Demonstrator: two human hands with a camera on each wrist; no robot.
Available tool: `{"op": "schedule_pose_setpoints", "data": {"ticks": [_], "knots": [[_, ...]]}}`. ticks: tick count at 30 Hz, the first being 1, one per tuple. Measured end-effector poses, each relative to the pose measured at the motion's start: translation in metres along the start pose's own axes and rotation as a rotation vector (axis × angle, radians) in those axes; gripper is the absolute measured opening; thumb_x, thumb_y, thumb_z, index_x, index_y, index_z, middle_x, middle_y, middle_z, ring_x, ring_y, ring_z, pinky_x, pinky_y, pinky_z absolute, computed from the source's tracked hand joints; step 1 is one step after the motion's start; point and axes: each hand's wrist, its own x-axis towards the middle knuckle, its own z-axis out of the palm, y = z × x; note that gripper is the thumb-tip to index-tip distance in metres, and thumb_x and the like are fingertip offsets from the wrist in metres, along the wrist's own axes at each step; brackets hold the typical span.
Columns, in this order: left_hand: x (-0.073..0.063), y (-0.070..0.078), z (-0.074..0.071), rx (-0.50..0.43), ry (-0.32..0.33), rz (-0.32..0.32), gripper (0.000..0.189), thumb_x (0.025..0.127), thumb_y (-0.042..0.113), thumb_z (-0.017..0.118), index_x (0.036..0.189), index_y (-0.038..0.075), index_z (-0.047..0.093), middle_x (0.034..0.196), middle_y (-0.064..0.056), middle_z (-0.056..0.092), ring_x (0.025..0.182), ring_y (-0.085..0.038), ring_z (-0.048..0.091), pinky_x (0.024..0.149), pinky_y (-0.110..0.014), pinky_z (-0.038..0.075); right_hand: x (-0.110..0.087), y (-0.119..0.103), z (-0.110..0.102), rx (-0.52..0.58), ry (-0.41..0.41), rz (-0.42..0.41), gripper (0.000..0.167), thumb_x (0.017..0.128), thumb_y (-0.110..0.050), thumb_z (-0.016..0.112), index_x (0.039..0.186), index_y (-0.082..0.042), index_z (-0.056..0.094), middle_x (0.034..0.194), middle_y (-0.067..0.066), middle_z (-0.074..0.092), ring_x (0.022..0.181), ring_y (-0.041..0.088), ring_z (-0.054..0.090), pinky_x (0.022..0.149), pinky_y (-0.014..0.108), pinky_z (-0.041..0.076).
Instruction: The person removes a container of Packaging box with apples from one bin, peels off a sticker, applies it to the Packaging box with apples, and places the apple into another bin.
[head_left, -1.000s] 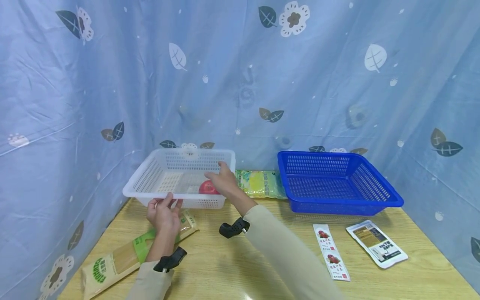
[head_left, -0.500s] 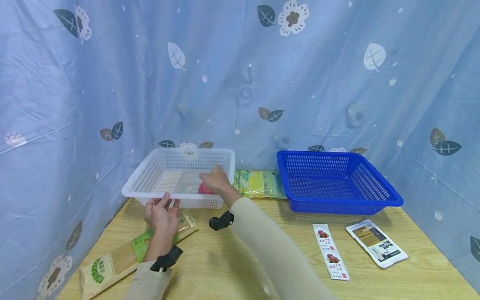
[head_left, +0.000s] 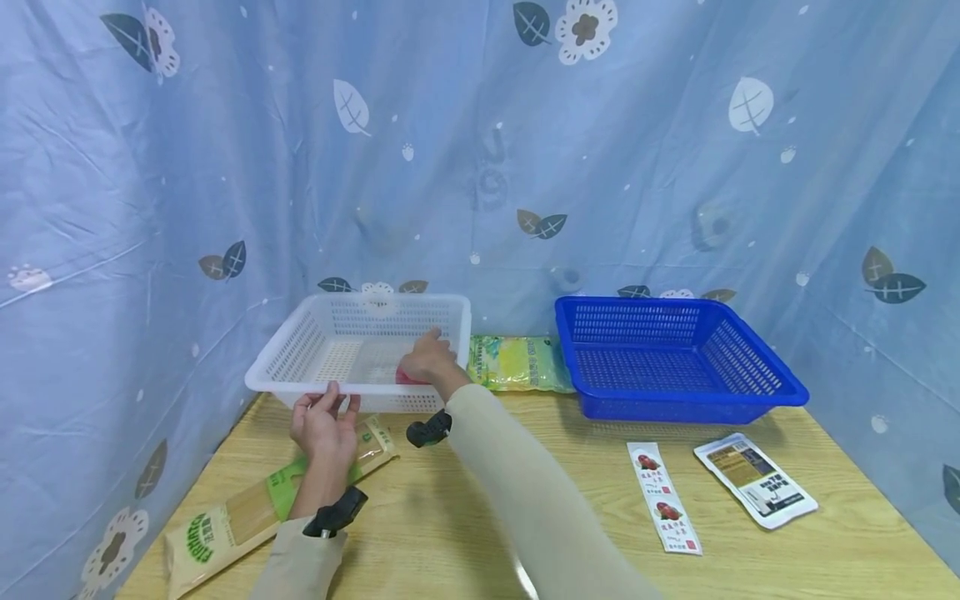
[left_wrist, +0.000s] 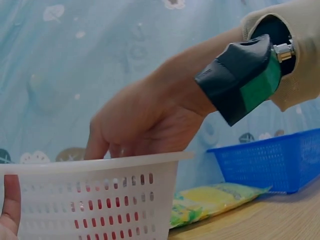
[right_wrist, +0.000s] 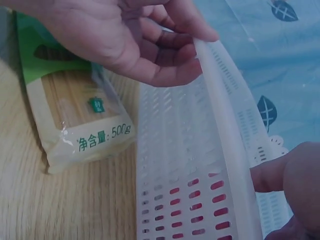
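My left hand (head_left: 326,432) pinches the near rim of the white perforated plastic basket (head_left: 393,402), thumb on top and fingers below. My right hand (head_left: 430,360) reaches down inside the basket's right end. Under it lies a round red thing (head_left: 405,377), mostly covered by the hand; red also shows through the basket's slots in both wrist views. The right fingertips are hidden behind the rim in the left wrist view, so I cannot tell whether they hold it. A clear plastic thing (head_left: 371,362) lies left of the red one on the basket floor.
A blue basket (head_left: 675,408) stands at the right. Between the baskets lies a yellow-green bag (head_left: 517,364). A pack of noodles (head_left: 243,521) lies at front left. A printed strip (head_left: 664,498) and a white pouch (head_left: 756,481) lie at front right. Curtains surround the table.
My right hand has moved left and down over the round red thing, covering most of it. My left hand has stayed on the white basket's rim.
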Motion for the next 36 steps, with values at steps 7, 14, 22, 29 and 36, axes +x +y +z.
{"op": "schedule_pose_setpoints", "data": {"ticks": [7, 14, 22, 29, 36], "knots": [[0.001, -0.002, -0.004, 0.013, 0.013, 0.005, 0.021, 0.091, -0.001, 0.071, 0.095, 0.006, 0.052, 0.107, -0.004, 0.063, 0.081, -0.016, 0.061, 0.080, -0.035, 0.060, -0.002, -0.001, 0.004, -0.039, -0.021, 0.019, 0.085, 0.096, -0.030, 0.058, 0.159, 0.004, 0.012, 0.153, 0.030, 0.037, 0.135, 0.041, 0.047, 0.113, 0.050, 0.041], [-0.004, -0.003, -0.005, 0.022, 0.017, 0.008, 0.021, 0.091, 0.001, 0.073, 0.098, 0.006, 0.054, 0.110, -0.005, 0.060, 0.081, -0.015, 0.061, 0.079, -0.034, 0.060, -0.006, 0.000, 0.008, 0.015, 0.006, 0.049, 0.081, 0.091, -0.032, 0.067, 0.152, 0.004, 0.029, 0.137, 0.025, 0.051, 0.118, 0.035, 0.054, 0.103, 0.048, 0.048], [-0.005, -0.002, -0.004, 0.031, 0.008, 0.025, 0.016, 0.095, -0.001, 0.067, 0.101, 0.006, 0.054, 0.110, -0.005, 0.057, 0.083, -0.014, 0.060, 0.080, -0.033, 0.060, -0.007, 0.001, 0.009, 0.082, 0.037, 0.045, 0.068, 0.088, -0.032, 0.074, 0.140, -0.003, 0.042, 0.123, 0.019, 0.058, 0.109, 0.034, 0.060, 0.095, 0.048, 0.053], [-0.002, -0.004, -0.001, 0.054, 0.009, 0.028, 0.016, 0.095, 0.000, 0.067, 0.100, 0.008, 0.053, 0.109, -0.005, 0.057, 0.082, -0.014, 0.059, 0.081, -0.033, 0.060, 0.000, 0.006, 0.008, 0.179, 0.045, 0.010, 0.086, 0.084, -0.026, 0.079, 0.153, -0.008, 0.031, 0.133, 0.024, 0.051, 0.117, 0.039, 0.056, 0.099, 0.054, 0.050], [0.000, -0.004, 0.000, 0.047, -0.002, 0.043, 0.016, 0.095, 0.002, 0.067, 0.099, 0.008, 0.053, 0.104, -0.003, 0.058, 0.079, -0.013, 0.060, 0.076, -0.031, 0.060, 0.010, 0.008, 0.004, 0.420, 0.048, -0.053, 0.075, 0.087, -0.012, 0.079, 0.150, -0.013, 0.040, 0.141, 0.020, 0.046, 0.121, 0.034, 0.053, 0.092, 0.045, 0.055]]}}
